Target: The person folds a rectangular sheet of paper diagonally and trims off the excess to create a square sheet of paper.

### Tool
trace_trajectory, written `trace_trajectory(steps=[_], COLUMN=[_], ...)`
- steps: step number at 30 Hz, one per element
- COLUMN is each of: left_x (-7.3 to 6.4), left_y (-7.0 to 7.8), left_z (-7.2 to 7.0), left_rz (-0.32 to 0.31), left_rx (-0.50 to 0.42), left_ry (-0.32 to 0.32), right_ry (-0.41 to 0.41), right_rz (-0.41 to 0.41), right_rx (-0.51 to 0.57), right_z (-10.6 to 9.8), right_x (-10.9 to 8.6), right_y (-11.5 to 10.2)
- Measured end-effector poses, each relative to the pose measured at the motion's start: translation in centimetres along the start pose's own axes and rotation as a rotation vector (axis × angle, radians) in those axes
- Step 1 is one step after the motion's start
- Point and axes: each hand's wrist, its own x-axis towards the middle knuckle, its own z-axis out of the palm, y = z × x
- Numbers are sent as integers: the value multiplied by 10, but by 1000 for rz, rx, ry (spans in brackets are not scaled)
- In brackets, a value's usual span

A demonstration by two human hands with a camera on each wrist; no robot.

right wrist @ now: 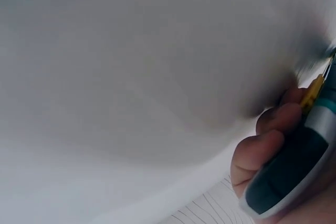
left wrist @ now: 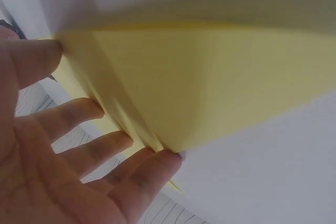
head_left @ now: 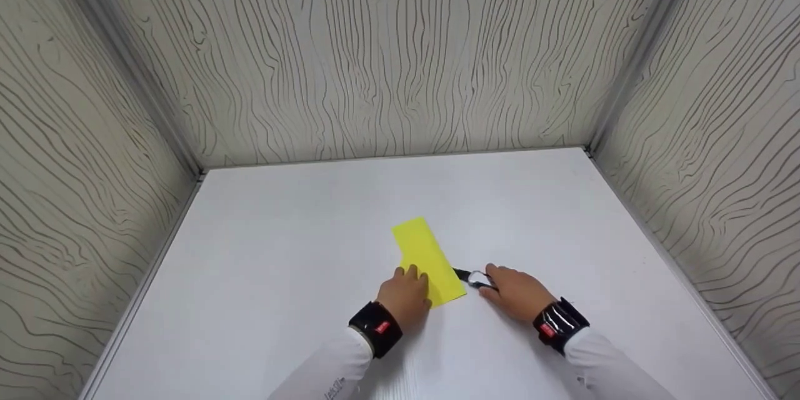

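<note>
A yellow sheet of paper slants over the white table, with a step in its left edge. My left hand holds its lower left part, fingertips across the top face. Seen from the left wrist, the paper bends, and the thumb and fingertips of my left hand meet its edge. My right hand grips a dark two-handled tool with a silvery round middle; its front end meets the paper's right edge. From the right wrist, a dark green, grey-rimmed handle lies against curled fingers. The tool's exact kind is unclear.
The white tabletop spreads around both hands. Wood-grain patterned panels rise at the back and both sides, with grey metal posts at the corners. Each wrist carries a black band.
</note>
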Motion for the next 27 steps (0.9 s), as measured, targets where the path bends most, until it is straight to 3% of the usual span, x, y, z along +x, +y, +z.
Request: trace_trajectory(steps=[11, 16, 27], left_x=[0, 0, 0], left_y=[0, -2, -6], left_z=[-3, -1, 5], left_rz=[-7, -9, 2], left_rx=[5, -34, -125], left_ry=[-23, -20, 4], right_ry=[-11, -5, -46], right_rz=[-21, -20, -55], right_rx=[18, 13, 38], right_z=[-1, 2, 2], right_x=[10, 13, -8], right_y=[2, 3, -3])
